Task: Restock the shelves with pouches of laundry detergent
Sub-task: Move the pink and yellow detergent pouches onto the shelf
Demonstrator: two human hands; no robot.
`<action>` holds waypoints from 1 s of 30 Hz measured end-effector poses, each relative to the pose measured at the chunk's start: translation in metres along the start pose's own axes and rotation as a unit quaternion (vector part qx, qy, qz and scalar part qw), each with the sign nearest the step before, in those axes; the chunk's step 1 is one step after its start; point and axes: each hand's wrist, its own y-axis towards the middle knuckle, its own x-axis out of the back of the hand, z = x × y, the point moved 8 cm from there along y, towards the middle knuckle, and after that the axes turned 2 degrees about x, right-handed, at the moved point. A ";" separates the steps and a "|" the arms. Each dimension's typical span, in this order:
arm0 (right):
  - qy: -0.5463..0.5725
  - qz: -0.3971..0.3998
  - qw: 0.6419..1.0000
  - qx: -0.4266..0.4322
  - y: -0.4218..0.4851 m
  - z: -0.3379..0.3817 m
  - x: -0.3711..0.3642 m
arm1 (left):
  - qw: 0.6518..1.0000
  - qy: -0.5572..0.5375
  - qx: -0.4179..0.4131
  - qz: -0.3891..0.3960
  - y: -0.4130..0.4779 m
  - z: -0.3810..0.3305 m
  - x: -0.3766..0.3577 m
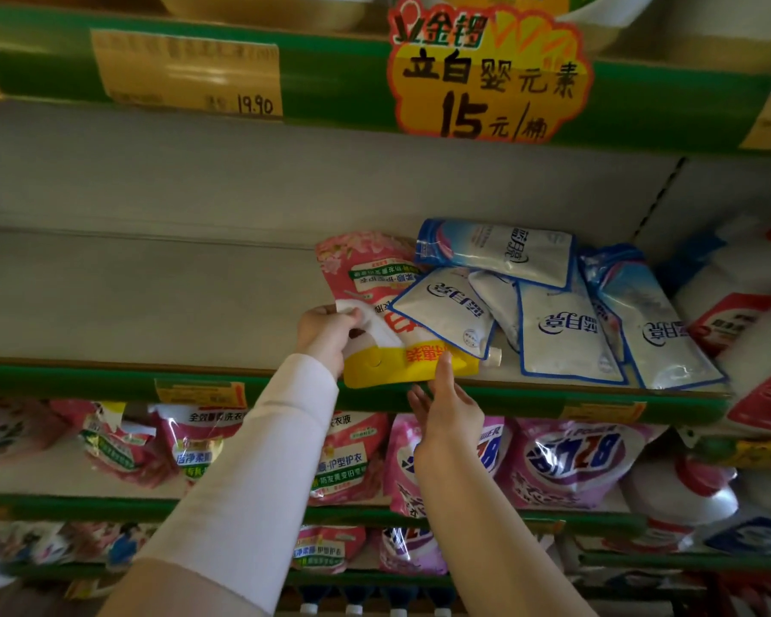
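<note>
We see a pink plastic detergent pouch with a yellow end (366, 278) lying flat on the grey store shelf with a green front lip (108, 385). Its yellow end pokes out a little over the shelf's front edge, about midway along.

The left hand (326, 334), in a long white sleeve, curls its fingers round the white handle part at the pouch's left side and grips it. The right hand (446, 403) is bare-armed. Its thumb rests on the yellow end while its fingers stay straight and apart from the thumb, just below the pouch and in front of the green lip. We cannot tell whether those fingers touch the pouch.

A loose pile of white pouches with blue borders (566, 331) lies just beside the pink pouch towards the shelf's right end, and one of them overlaps its right side. Further right stand white bottles with red labels (739, 305), blurred.

An orange and yellow hand-lettered price sign (486, 73) hangs from the front edge of the shelf above. On the shelf below we find more pink pouches (348, 460) and purple pouches (570, 460).
</note>
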 end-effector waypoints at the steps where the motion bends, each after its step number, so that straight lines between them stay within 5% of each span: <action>1: 0.003 0.003 1.000 -0.011 0.000 -0.003 -0.003 | 1.000 -0.007 0.003 0.001 -0.001 -0.001 0.001; 15: 0.055 0.025 0.995 -0.077 -0.023 -0.023 -0.038 | 0.992 -0.086 -0.042 -0.086 -0.053 -0.005 0.067; 24: -0.139 0.060 0.986 0.068 -0.016 -0.006 -0.029 | 0.988 -0.141 -0.046 -0.036 -0.074 0.028 0.089; 30: -0.156 0.063 0.982 0.085 -0.014 -0.007 -0.014 | 0.963 -0.044 -0.196 -0.179 -0.068 -0.001 0.122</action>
